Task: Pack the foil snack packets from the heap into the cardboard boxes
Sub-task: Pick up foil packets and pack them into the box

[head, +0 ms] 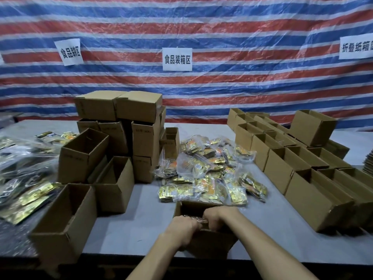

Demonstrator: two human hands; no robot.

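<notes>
Near box [212, 243]: open-topped cardboard; stands at the near edge of the grey table [125, 229], just this side of the heap; both hands reach into its mouth.
Left hand [182, 225]: over the box's left rim; fingers curled downward, tips hidden inside the box; cannot tell whether they clamp anything.
Right hand [218, 218]: over the box's opening, close beside the left hand; fingers curled down and in, tips hidden; grip likewise cannot be told.
Crinkled wrap [199, 220]: a small glimpse of clear plastic between the two hands at the box's mouth; touches both; contents too small to read.
Heap [210, 168]: gold and orange foil packets, many bundled in clear bags; lies mid-table, its near edge touching the near box's far wall.
Left boxes [66, 225]: open cartons standing upright to the left of the heap; behind them a stack of closed cartons [121, 110].
Right boxes [302, 174]: open cartons in close rows along the right of the table; one more carton sits on top at the back.
Second pile [24, 178]: foil packets in clear bags at the far left of the table; blurred.
Backdrop: red, blue and white striped tarpaulin [201, 27] with white paper signs [177, 59] fixed to it.
</notes>
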